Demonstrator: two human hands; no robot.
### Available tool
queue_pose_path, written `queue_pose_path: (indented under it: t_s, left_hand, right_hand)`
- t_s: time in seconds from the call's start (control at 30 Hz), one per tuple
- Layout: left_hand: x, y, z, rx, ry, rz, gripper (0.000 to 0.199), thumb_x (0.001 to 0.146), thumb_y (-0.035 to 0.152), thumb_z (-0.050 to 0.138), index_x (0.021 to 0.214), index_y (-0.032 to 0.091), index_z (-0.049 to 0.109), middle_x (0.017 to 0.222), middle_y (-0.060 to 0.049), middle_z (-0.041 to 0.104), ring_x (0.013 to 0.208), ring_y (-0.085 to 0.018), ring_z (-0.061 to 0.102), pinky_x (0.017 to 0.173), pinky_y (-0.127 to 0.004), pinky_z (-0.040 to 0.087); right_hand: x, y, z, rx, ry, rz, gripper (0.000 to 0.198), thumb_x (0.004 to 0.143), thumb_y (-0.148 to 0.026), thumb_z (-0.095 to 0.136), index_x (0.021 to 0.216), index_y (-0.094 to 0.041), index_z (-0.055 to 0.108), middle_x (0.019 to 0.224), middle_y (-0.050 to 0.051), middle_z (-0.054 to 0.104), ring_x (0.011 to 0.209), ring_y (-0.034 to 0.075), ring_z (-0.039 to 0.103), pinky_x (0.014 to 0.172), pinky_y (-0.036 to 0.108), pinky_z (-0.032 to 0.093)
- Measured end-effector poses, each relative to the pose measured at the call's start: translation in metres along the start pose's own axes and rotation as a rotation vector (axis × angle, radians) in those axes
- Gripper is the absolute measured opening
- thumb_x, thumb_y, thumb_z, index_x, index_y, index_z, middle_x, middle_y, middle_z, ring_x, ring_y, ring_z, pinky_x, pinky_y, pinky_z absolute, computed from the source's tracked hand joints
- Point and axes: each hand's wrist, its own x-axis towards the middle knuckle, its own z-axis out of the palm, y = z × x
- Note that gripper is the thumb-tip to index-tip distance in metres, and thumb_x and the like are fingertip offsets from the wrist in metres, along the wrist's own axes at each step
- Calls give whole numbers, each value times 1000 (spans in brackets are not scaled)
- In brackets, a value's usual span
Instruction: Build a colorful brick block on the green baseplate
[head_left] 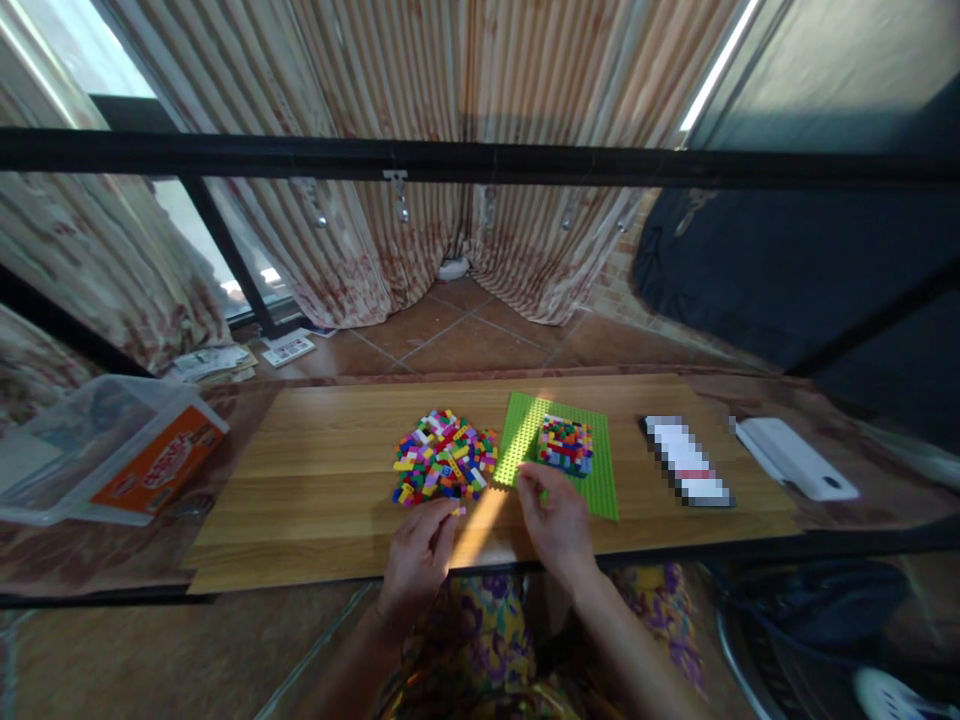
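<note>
My left hand (418,552) is closed just in front of a pile of loose toy bricks (444,460) in many colours. At its fingertips shows a small pink and yellow toy brick (458,511). My right hand (556,520) is pinched closed over the near left part of a green studded baseplate (602,492); what its fingers hold, if anything, is too small to make out. On the baseplate stands a block of tightly packed, multicoloured bricks (565,444), just beyond my right hand. A strip of sunlight crosses the plate and the table.
The wooden tabletop (300,480) carries the bricks. To the right lies a phone (686,460) with a blurred-out screen, and past it a white flat object (796,460). A clear plastic box (112,440) with an orange label is at the left. A dark bar (480,160) runs across behind.
</note>
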Motion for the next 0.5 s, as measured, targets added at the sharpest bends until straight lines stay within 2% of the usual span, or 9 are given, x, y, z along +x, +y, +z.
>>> queue_pose_path:
  t_s: [0.1,0.2,0.33,0.5]
  left_hand:
    - [-1,0,0,-13,-1,-13,18,90,18,53,104,20,64,96,-5,72,90,-16,68,83,-29,56]
    - [-1,0,-1,-12,-3,-23,19,90,20,53,106,20,64,97,-5,72,90,-16,68,82,-28,56]
    - [-1,2,-3,-9,-35,-46,20,91,21,51,106,21,64,97,-5,71,89,-16,68,81,-29,56]
    - [1,3,-4,1,-40,-44,20,92,24,50,105,21,65,93,-6,71,86,-17,67,79,-29,56]
  right_hand:
    - [-18,-22,11,111,-242,-83,26,92,-26,46,111,-21,63,100,8,69,90,19,65,78,31,52]
    - [-26,-36,22,134,-353,-122,26,95,-25,43,112,-22,62,103,8,67,94,19,63,80,31,51]
    - [-29,-40,33,100,-378,-112,25,96,-23,40,99,-22,65,94,7,67,89,19,62,79,31,50]
    - [-32,-38,42,92,-315,-101,24,96,-23,41,92,-23,65,88,5,68,84,18,63,76,30,49]
